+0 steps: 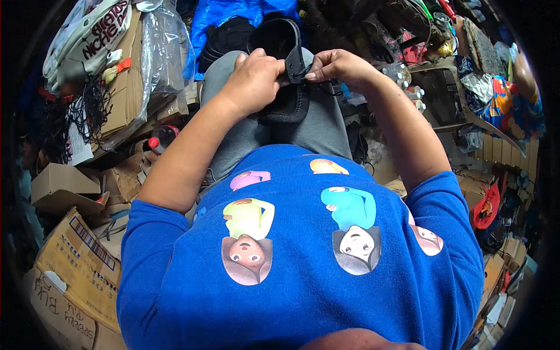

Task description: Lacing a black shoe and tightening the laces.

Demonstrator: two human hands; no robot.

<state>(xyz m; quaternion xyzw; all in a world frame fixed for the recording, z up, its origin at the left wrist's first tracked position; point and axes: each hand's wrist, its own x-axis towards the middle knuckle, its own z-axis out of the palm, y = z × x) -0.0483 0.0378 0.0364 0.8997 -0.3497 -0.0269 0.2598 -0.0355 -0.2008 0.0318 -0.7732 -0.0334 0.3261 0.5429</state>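
A black shoe (290, 109) with a stitched edge rests across my grey-clad lap, its open collar toward the far side. My left hand (255, 81) is closed around the shoe's left side, its fingers partly hidden against it. On the right, my right hand (340, 67) pinches a thin black lace (304, 74) beside the flap (294, 63) with small eyelets. The thumb and forefinger meet close to that flap. How the lace passes through the holes is too small to make out.
Beyond my knees lie round black pieces (230, 38) and a blue plastic sheet (211, 13). Flattened cardboard (125, 87) and a clear plastic sheet (166, 52) stand at left, near a red-capped bottle (158, 143). Small bottles (415, 93) sit at right. A cardboard box (64, 189) lies at lower left.
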